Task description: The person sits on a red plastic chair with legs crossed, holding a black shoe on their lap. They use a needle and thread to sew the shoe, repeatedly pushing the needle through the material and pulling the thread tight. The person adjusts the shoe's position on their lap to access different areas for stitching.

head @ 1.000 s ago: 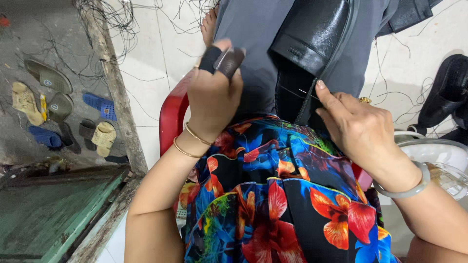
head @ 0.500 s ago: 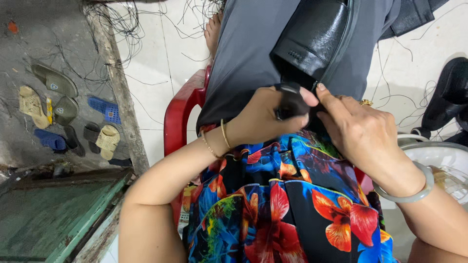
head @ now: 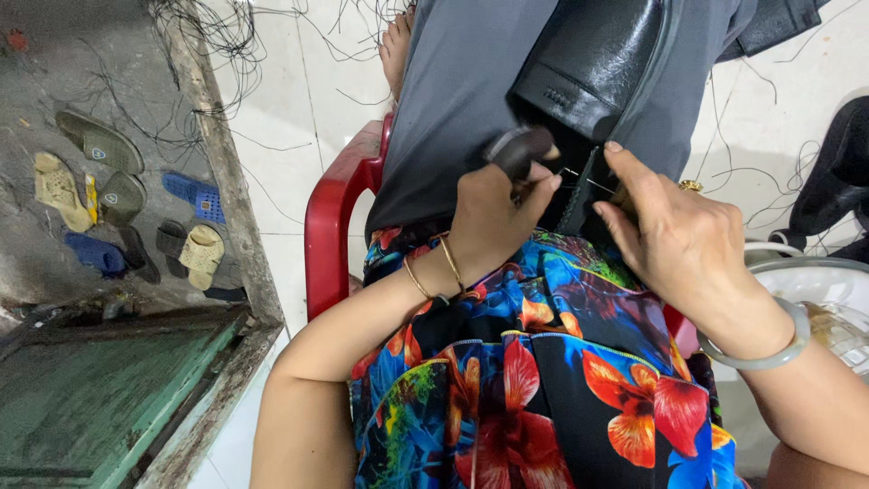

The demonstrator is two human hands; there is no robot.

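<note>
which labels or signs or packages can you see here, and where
Small round pale badges on two olive green sandals, on the ground at the far left.
No packages, signs or screens show near the left hand or right hand.

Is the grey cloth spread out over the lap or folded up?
Spread out. The grey cloth lies flat across the lap, a black leather piece on top, with the left hand and right hand at its edge.

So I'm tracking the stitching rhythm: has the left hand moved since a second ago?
Yes. The left hand has shifted right, away from the red chair, toward the black leather piece, meeting the right hand at the seam.
</note>
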